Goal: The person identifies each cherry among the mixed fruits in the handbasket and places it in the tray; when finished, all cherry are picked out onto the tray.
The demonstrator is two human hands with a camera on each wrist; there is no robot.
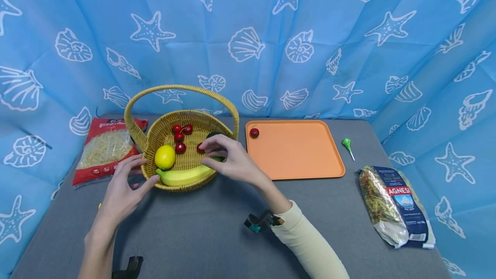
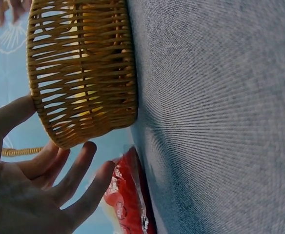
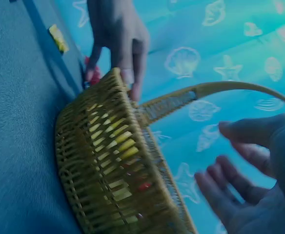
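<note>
A woven basket [image 1: 187, 113] with a tall arched handle holds a lemon [image 1: 165, 157], a banana [image 1: 186, 176] and several cherries [image 1: 179, 137]. My left hand [image 1: 125, 188] grips the basket's left rim, thumb at the front and fingers along the side. Over the basket's right part hovers my right hand [image 1: 232, 158], its fingers loosely bent. The right wrist view shows thumb and fingertips apart with nothing between them. One cherry [image 1: 200, 148] lies just below those fingertips in the head view. Something dark [image 1: 212, 134] is partly hidden behind the right hand.
An orange tray [image 1: 296, 150] bearing a single cherry [image 1: 254, 132] lies right of the basket. Farther right are a green lollipop [image 1: 346, 143] and an Agnesi pasta bag [image 1: 395, 206]. A red pasta bag [image 1: 104, 150] lies left of the basket. A blue curtain [image 1: 248, 68] hangs behind the table.
</note>
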